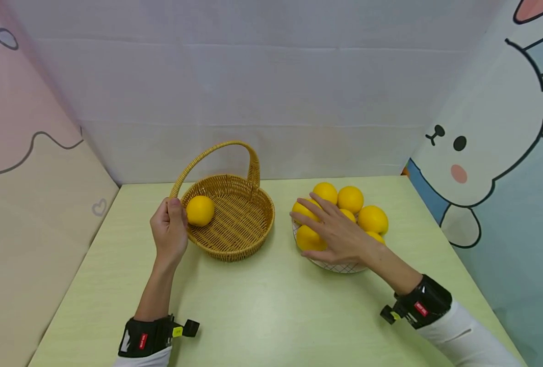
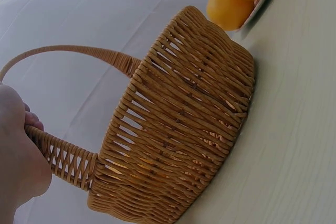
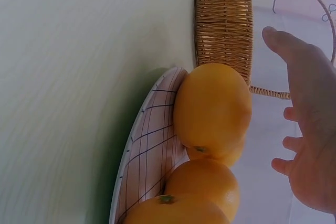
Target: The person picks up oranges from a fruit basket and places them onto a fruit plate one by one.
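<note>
My left hand grips the handle of a round woven wicker basket on the left half of the table. One orange lies inside, against the basket's left wall. To the right, several oranges are heaped in a white dish with a dark checked pattern. Above the heap, my right hand hovers with fingers spread. In the right wrist view a gap shows between that hand and the nearest orange. The left wrist view shows the basket's side and the left hand on the handle.
Both containers stand on a pale green table. A white wall rises behind its back edge. Side panels carry cartoon drawings, with a rabbit-like figure on the right. Black straps with small cameras sit on both wrists.
</note>
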The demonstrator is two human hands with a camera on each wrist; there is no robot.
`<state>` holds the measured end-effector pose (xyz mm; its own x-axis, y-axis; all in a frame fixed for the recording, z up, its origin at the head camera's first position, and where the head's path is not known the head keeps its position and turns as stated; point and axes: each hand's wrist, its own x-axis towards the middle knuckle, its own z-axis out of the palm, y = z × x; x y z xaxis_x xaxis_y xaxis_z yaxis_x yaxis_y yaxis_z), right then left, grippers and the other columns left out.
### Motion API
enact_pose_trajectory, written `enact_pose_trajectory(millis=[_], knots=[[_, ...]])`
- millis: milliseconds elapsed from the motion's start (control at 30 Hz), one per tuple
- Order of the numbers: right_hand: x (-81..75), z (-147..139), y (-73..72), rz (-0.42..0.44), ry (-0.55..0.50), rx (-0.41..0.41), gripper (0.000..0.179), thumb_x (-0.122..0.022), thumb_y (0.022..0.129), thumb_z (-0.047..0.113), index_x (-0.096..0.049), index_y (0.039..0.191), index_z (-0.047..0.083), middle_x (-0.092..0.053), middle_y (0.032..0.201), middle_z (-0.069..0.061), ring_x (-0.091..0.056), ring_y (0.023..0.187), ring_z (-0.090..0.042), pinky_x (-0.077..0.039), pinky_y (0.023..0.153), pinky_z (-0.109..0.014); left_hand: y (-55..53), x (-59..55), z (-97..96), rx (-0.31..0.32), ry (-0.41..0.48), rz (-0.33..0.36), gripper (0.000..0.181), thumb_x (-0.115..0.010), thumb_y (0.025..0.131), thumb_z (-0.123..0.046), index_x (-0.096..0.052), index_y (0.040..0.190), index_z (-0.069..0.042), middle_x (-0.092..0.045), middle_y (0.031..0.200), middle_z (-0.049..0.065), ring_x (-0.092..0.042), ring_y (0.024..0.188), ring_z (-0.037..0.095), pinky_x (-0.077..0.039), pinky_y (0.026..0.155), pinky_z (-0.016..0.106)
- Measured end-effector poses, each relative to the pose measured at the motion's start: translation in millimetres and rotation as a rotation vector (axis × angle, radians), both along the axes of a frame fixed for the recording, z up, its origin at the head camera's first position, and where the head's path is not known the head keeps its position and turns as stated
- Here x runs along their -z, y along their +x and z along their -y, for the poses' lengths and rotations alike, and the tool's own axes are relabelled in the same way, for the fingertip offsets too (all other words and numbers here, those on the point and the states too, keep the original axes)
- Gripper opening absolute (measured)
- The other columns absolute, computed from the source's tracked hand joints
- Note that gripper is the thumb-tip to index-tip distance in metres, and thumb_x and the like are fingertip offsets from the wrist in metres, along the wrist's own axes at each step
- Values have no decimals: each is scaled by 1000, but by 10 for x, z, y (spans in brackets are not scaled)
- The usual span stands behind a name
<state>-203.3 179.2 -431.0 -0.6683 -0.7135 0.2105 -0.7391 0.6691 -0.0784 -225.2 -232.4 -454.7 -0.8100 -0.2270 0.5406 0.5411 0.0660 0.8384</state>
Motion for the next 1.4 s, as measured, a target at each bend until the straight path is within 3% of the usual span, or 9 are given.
enact_pose_trajectory(millis=[133,367,667,867,1133,1400], knots=[[-39,46,-6,15,-16,-9,89,-79,100,58,-44,172,21,-32,185,-16,-25,173,-48,-34,136,-68,0,2,1,-1,7,15,44,-51,122,-35,-49,81,-19,-41,64,-11,-34,53,8,-26,50,23],[-137,234,-55,86,-70,-40,87,-79,100,55,-45,172,21,-34,184,-16,-25,174,-47,-30,137,-68,10,-19,-7,13,31,25,46,-53,121,-34,-50,81,-13,-41,64,-9,-34,54,8,-28,51,23],[-260,549,-173,167,-84,-95,87,-76,102,55,-41,174,21,-31,185,-16,-23,175,-47,-29,137,-71,-11,2,-1,4,13,13,43,-50,122,-32,-49,81,-19,-41,63,-11,-33,53,8,-25,49,24],[-311,761,-310,214,-57,-100,87,-72,104,60,-38,176,24,-27,187,-14,-20,176,-46,-26,139,-69,-7,-18,-8,5,15,31,48,-51,122,-34,-48,81,-9,-40,63,-9,-31,53,9,-23,48,26],[-365,1108,-534,259,-67,-132,89,-74,104,59,-38,176,22,-27,187,-16,-22,175,-49,-23,140,-69,7,-38,-9,-2,1,54,48,-49,122,-31,-47,81,-5,-40,64,-9,-32,53,9,-24,49,25],[-436,1443,-771,312,-60,-139,88,-73,105,58,-38,176,21,-29,186,-16,-24,176,-41,-21,143,-63,11,-62,-11,10,10,35,50,-50,122,-31,-46,81,-2,-41,64,-9,-32,54,8,-24,49,25]])
